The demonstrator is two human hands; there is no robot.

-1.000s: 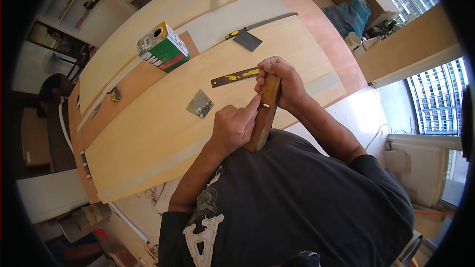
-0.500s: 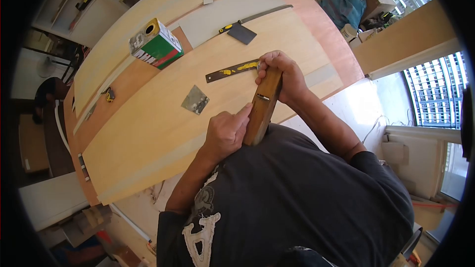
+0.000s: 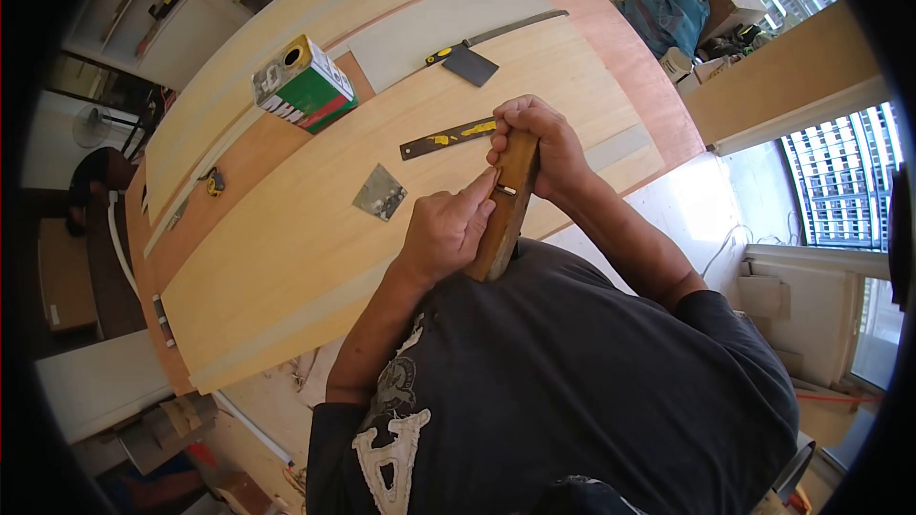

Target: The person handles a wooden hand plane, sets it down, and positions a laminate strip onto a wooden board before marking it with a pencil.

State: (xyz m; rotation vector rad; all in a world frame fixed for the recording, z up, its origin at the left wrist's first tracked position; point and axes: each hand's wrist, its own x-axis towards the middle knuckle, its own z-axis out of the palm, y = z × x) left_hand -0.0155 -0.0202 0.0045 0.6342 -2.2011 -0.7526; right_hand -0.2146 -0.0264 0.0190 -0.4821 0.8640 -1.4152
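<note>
A wooden hand plane (image 3: 510, 215) is held up, slanting, in front of my body, with its sole and the small metal blade slot facing me. My right hand (image 3: 542, 141) is wrapped around its far end. My left hand (image 3: 447, 230) lies against the near left side, fingers curled and the index finger stretched to the slot. Beyond the far end lies a dark steel blade (image 3: 448, 138) with yellow marks, partly covered by my right hand. A stained metal scraper plate (image 3: 380, 193) rests on the wood sheet to the left.
Wood sheets cover a large table (image 3: 611, 57). On it stand a green and white metal can (image 3: 320, 95), a yellow-handled saw (image 3: 506, 30), a dark scraper (image 3: 470, 66) and a tape measure (image 3: 213, 181). A blue bag (image 3: 668, 14) sits beyond the far right edge.
My left hand has moved up along the plane, and its index finger has come to the blade slot. My right hand keeps its grip on the far end.
</note>
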